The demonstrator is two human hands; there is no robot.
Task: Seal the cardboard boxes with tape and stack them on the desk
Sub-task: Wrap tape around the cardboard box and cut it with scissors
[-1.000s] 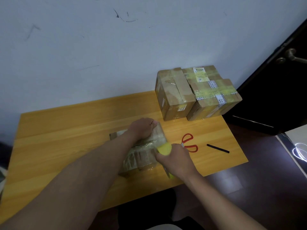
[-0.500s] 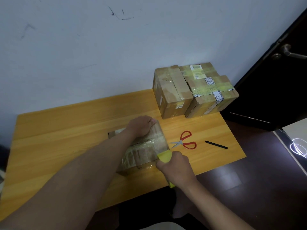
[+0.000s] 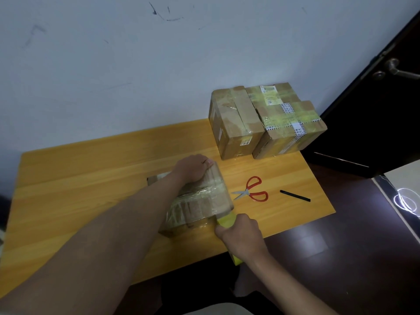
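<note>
Bare yellow wood of the desk point(image 3: 68, 178) stretches wide on my left, smooth and striped with grain, its far edge against the scuffed pale wall point(image 3: 113, 64). Near the middle sits the cardboard box point(image 3: 200, 201) I am sealing, wrapped in glossy, wrinkled clear tape, its near corner close to the front edge of the desk. My left hand point(image 3: 192, 169) lies on the far top of the box, fingers curled over its far edge. My right hand point(image 3: 243, 235) has its fingers wrapped round the yellow tape dispenser point(image 3: 225, 220), whose front touches the box's near right corner; its tail hangs past the desk edge. Just right of the box lie red-handled scissors point(image 3: 252, 190), blades pointing at it, then a thin black pen point(image 3: 295, 195), with open wood around both. At the back right corner stand two taped boxes point(image 3: 261, 119) touching side by side, one with yellow tape and labels too small to read. Beyond is a dark door point(image 3: 375, 98).
</note>
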